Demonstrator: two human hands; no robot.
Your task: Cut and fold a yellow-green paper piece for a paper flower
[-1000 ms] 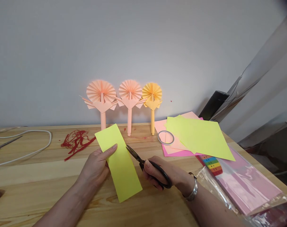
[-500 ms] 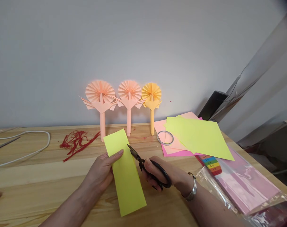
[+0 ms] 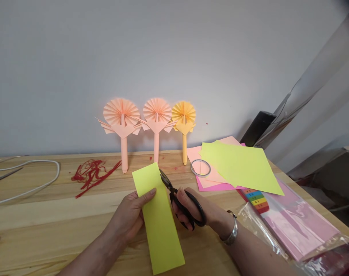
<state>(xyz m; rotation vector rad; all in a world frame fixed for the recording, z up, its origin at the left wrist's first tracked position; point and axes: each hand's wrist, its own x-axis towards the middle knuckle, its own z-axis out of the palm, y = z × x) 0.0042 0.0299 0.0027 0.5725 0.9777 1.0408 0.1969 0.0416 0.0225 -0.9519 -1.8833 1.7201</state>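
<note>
My left hand (image 3: 134, 211) is closed on a long strip of yellow-green paper (image 3: 163, 237), thumb on top and the other fingers behind it. The strip is tilted, its top end leaning left over the wooden table. My right hand (image 3: 191, 209) grips black-handled scissors (image 3: 201, 218). The dark blades lie at the strip's right edge, near its top corner; whether they cut into the paper I cannot tell. Behind my hands, two peach paper fans (image 3: 121, 115) and one orange-yellow paper fan (image 3: 184, 115), all with rolled handles, lean against the wall.
Tangled red thread (image 3: 94, 174) and a white cable (image 3: 58, 172) lie to the left. On the right are yellow-green sheets (image 3: 240, 163) over pink ones, a thin roll of tape (image 3: 200, 168), and a clear package of pink paper (image 3: 301, 222). A black cylinder (image 3: 257, 128) leans at the back.
The paper strip and my left hand have moved slightly right and down. The scissors' blades have gone from over the strip's face to its upper right edge, pointing more steeply.
</note>
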